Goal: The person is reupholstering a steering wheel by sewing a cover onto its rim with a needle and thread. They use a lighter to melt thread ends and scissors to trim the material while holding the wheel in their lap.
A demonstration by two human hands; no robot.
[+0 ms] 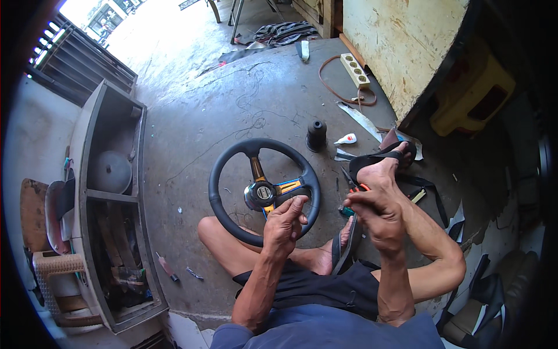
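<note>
A black steering wheel with gold and blue spokes rests by my bent legs. Over its near right rim is my left hand, its thumb and fingers pinched together. My right hand is held up to the right of the wheel, fingers curled closed. Whatever either hand pinches is too fine to make out. Beyond the wheel stands a black thread spool. Next to the spool lies a small white bottle with a red mark. An orange-handled tool lies just past my right hand, partly hidden.
Loose dark thread trails across the grey floor. A power strip with a brown cord lies at the far right, beside a worn pale board. An open grey cabinet stands on the left. Scraps and a black strap lie at right.
</note>
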